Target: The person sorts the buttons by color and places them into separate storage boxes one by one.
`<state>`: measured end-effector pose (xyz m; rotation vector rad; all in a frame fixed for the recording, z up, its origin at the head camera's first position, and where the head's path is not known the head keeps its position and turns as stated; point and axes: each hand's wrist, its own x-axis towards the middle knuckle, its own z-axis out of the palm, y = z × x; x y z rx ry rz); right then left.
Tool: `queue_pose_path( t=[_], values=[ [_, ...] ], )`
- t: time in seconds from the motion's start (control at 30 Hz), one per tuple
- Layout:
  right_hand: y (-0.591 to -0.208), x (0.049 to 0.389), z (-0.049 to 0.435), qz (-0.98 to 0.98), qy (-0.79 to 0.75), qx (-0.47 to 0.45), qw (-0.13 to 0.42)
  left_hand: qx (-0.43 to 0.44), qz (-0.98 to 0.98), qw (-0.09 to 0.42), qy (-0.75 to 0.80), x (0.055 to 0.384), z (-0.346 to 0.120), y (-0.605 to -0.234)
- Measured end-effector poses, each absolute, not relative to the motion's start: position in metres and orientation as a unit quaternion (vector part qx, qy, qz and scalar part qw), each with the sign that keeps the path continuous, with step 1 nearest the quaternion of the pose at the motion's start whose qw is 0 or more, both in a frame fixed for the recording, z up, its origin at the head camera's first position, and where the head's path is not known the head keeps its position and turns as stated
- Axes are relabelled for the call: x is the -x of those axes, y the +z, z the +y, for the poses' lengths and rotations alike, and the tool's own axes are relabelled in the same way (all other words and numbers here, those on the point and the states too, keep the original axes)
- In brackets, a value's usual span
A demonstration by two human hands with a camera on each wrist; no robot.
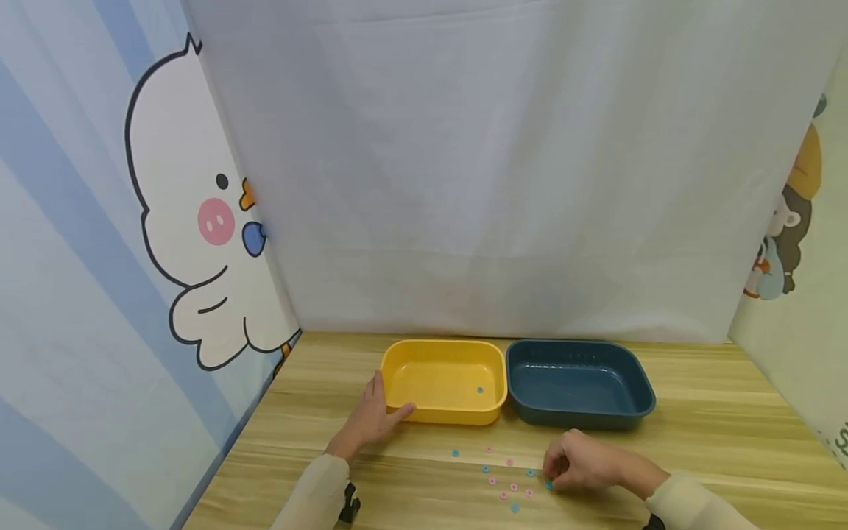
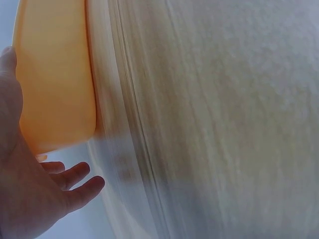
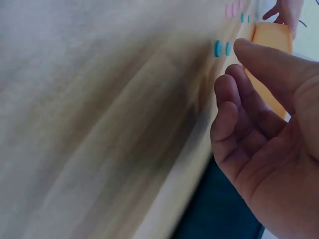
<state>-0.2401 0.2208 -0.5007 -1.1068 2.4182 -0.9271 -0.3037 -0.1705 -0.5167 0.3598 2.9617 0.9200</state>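
My left hand (image 1: 372, 418) rests on the near left corner of a yellow plastic tub (image 1: 442, 417), thumb along its front rim and fingers spread at its left side. One small blue ring (image 1: 480, 390) lies in that tub. On the table, my right hand (image 1: 583, 462) reaches down with loosely bent fingers. Just at its fingertips is a blue ring (image 1: 549, 485), seen on the tabletop in the right wrist view, with another blue ring (image 3: 218, 48) beside it. Nothing shows in the right hand's grasp. Several pink rings (image 1: 513, 487) and blue ones lie scattered to its left.
A dark teal tub (image 1: 583, 421) stands directly right of the yellow one, above my right hand. Both sit on a wood-grain table (image 1: 715, 412). A white curtain (image 1: 464, 184) hangs behind, and printed cloth walls (image 1: 179, 221) flank both sides.
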Motion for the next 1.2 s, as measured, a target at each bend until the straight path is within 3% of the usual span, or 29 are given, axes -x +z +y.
queue_pose_path(
  t=[0.63,1.2],
  values=[
    [-0.512,0.238,0.219,0.846,-0.303,0.422,0.123,-0.102,0.948,0.017,0.302,0.302,-0.170,-0.521],
    [-0.515,0.242,0.218,0.842,-0.346,0.385,0.152,-0.103,0.949,0.018,0.298,0.303,-0.169,-0.516]
  ],
)
